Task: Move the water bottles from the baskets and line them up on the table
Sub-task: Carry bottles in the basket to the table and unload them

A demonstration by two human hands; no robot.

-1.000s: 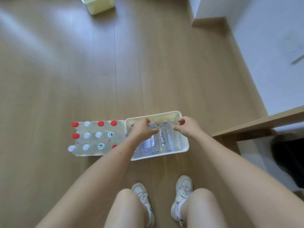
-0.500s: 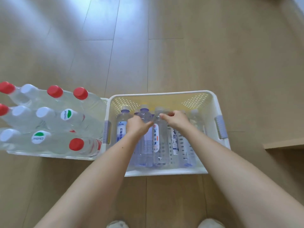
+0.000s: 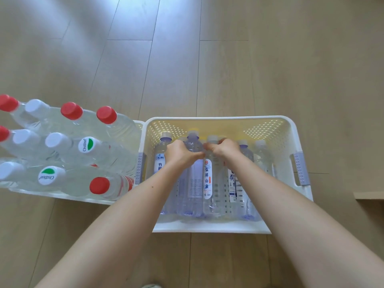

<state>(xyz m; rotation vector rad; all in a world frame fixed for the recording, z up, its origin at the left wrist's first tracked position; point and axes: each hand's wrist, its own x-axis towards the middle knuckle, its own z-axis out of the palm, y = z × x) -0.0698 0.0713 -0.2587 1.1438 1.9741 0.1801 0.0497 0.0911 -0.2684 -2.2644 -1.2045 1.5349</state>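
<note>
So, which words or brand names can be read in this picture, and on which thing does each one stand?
"Cestbon": on one green-and-white cap and on another, in the left basket.
"弘祥山泉": on the label of the bottle that the right hand grips, in the right basket.
"竹": on the leftmost bottle there; the rest is hidden.
Other label print: too small or hidden to read.

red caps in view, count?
5 red caps, all on bottles in the left basket: three in the far row, one at the left edge in the middle row, one in the near row. A red sliver between bottles may be a sixth.
</note>
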